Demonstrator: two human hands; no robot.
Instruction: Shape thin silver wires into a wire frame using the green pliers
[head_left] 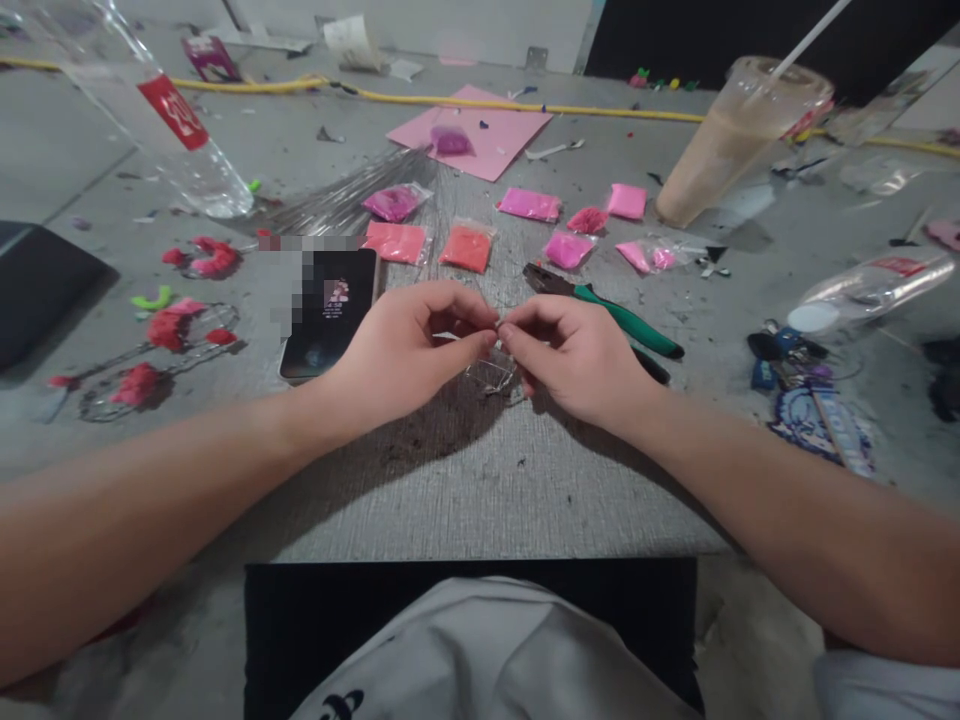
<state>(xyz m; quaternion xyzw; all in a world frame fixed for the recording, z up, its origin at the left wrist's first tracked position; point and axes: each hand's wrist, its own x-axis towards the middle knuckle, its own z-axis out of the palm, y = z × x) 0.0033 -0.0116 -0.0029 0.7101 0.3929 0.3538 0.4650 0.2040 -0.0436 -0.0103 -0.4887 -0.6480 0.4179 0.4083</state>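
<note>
Both hands meet over the near middle of the table, fingertips pinched close together. My left hand (420, 345) is closed at thumb and forefinger on a bent thin wire (491, 375), whose loops hang just below the fingers. My right hand (566, 350) pinches the same wire from the other side; its exact grip point is hidden by the fingertips. Behind the right hand lie pliers (622, 315) with green handles. A phone (330, 310) with its screen lit lies beside the left hand. A bundle of straight wires (352, 195) lies farther back.
Several packets of pink and orange clay (469, 246) lie beyond the hands, before a pink sheet (502, 115). Wire pieces with red clay (169, 325) lie left. A water bottle (180, 130), a drink cup (739, 140), a lying bottle (877, 285) and keychains (814, 400) surround the space.
</note>
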